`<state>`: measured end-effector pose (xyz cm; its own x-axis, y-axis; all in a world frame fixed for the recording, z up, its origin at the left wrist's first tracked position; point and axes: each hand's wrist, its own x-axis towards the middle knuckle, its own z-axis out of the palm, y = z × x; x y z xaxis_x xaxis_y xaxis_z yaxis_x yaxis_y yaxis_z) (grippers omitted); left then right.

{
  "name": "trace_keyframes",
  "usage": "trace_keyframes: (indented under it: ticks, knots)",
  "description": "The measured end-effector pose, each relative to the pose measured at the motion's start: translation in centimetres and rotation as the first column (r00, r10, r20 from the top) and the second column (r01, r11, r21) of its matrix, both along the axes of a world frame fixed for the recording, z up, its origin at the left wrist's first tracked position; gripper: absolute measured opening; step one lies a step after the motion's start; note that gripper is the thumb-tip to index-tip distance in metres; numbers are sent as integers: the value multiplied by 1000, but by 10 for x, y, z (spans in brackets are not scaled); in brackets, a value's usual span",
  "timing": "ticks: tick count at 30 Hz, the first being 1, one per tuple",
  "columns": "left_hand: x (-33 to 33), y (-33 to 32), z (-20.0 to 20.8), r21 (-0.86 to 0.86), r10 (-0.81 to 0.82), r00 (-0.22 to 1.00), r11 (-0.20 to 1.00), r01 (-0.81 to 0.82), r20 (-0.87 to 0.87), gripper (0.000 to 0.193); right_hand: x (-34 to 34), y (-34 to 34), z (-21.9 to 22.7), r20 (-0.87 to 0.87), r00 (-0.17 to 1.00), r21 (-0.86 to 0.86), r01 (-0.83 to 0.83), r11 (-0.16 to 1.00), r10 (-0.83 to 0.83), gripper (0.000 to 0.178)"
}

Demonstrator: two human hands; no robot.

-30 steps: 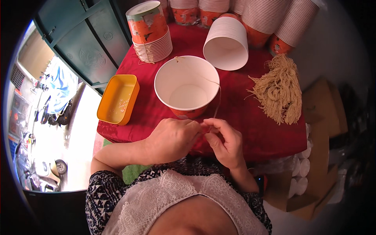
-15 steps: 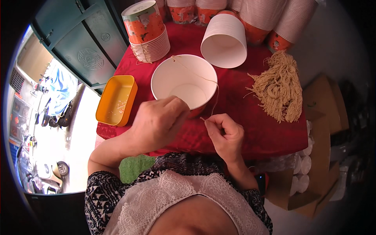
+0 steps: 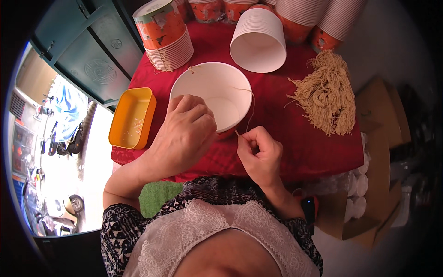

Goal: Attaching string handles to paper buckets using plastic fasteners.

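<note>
A white-lined paper tub point(image 3: 221, 74) stands mouth up at the middle of the table's near half. Over its near left rim is my left hand point(image 3: 182, 129), back upward with fingers curled closed; whatever is in them is hidden. To the right of the tub my right hand point(image 3: 260, 154) pinches the end of a thin tan string point(image 3: 252, 108) between thumb and forefinger. That string passes over the tub's right rim and hangs down its outside. A knot of string shows at the far left rim.
Left of the tub sits a yellow tray point(image 3: 131, 117) with small pale bits. A bundle of tan strings point(image 3: 330, 94) lies at right. Behind stand a tub stack point(image 3: 168, 51), a tipped stack of tubs point(image 3: 258, 39) and more stacked tubs. Cardboard boxes point(image 3: 380, 120) are right of the table.
My left hand has shifted slightly left and up over the tub's rim. The right hand still pinches the string. The whole view has shifted a little.
</note>
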<state>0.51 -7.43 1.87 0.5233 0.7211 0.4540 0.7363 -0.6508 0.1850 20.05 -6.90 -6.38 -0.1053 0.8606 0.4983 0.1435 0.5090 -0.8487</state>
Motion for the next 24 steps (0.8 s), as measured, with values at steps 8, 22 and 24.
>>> trace_keyframes:
  ticks: [8,22,24]
  knots:
    - [-4,2,-1,-35,34,993,999,-30,116,19,-2,2,0,-7,1000,-4,-6,1000,6,17]
    - [-9,7,-1,-71,23,993,997,-15,116,15,-9,8,-2,-39,999,14,14,1000,-14,16]
    - [-9,8,1,-83,7,995,997,1,103,15,-10,9,-2,-36,999,14,14,1000,-13,16]
